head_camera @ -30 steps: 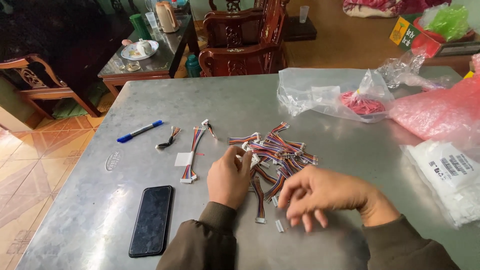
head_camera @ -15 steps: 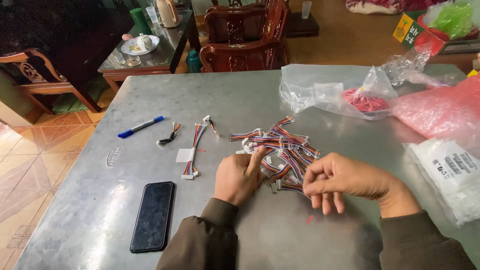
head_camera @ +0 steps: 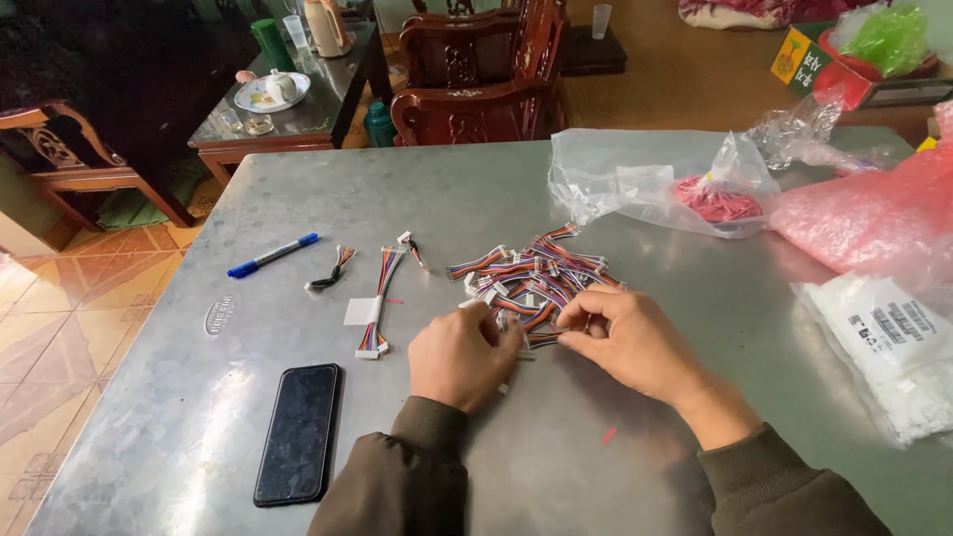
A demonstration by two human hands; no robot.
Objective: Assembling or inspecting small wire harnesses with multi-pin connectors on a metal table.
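We see a grey metal table [head_camera: 596, 467] carrying a black phone [head_camera: 298, 432] near its left edge, a blue pen [head_camera: 271, 255], a banded wire bundle [head_camera: 377, 303], a heap of coloured wire harnesses [head_camera: 526, 278] mid-surface, and plastic bags [head_camera: 645, 179], contents perhaps red bands, toward the far right corner.

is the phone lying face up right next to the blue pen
No, the phone lies near the table's front edge, well apart from the blue pen.

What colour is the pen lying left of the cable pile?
The pen is blue with a white middle, lying on the metal table. The head view, the only one, shows it.
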